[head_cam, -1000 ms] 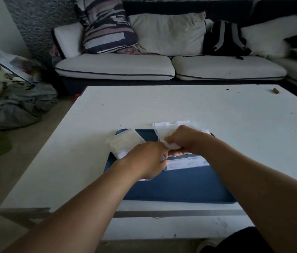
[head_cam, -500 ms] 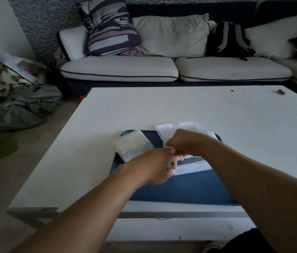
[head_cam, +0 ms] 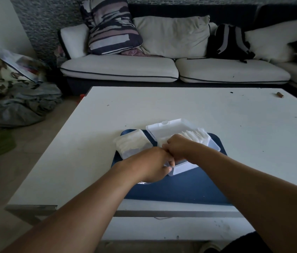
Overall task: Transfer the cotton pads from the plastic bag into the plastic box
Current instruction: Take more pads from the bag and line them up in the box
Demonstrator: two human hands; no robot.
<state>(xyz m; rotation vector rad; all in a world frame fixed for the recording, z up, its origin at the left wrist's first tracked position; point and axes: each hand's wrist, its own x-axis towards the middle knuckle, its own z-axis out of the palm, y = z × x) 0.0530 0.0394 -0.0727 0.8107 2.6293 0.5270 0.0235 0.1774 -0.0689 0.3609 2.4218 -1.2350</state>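
— On the white table point(head_cam: 180, 110), what's she got laid out?

— Well, a dark blue mat point(head_cam: 189, 187) near the front edge, and on it a clear plastic box point(head_cam: 186, 166) with its lid point(head_cam: 169, 127) thrown back toward the sofa. Cotton pads point(head_cam: 197, 135) stand in a row along the far side of the box.

— And the bag?

— The plastic bag point(head_cam: 132, 146) lies just left of the box, partly on the mat, with more white pads showing through it.

— What are the hands doing?

— Both meet over the near left corner of the box. The left hand point(head_cam: 151, 166) has its fingers curled, thumb against the box's near corner, though I can't tell from here whether its grip holds that corner or only rests there. The right hand point(head_cam: 178, 147) is curled tight too, knuckles up, touching the left one. Whether its grip has a pad in it, I can't tell either; the fingers hide it.

— Anything else about?

— A small brown stub point(head_cam: 280, 94) at the table's far right, a striped cushion point(head_cam: 109, 26) and a black backpack point(head_cam: 229, 42) on the sofa point(head_cam: 120, 69).
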